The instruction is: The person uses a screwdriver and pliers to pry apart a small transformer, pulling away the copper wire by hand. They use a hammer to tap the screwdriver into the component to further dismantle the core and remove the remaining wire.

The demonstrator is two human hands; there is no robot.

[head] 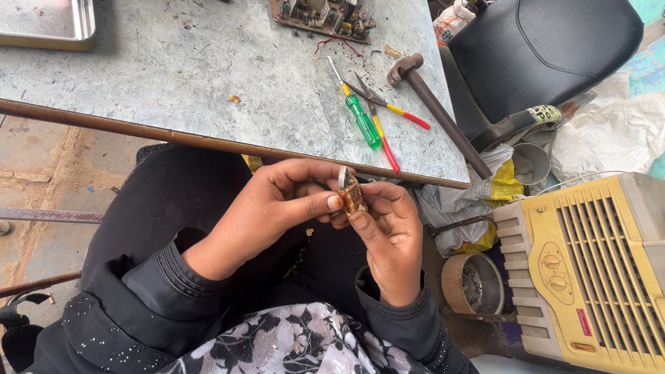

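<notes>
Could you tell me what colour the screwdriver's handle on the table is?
Green, clearest in the head view: screwdriver.

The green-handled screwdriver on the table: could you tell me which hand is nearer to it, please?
The right. The right hand sits almost directly below the green-handled screwdriver, just under the table edge. The left hand is farther off to the left. Both hold a small brown part.

Hammer (436, 104), green screwdriver (361, 118), yellow cooler (589, 270)

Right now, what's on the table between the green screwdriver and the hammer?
In the head view, pliers with red and yellow handles lie between the green screwdriver and the hammer, one handle crossing beside the screwdriver; otherwise bare grey table with small debris.
</notes>
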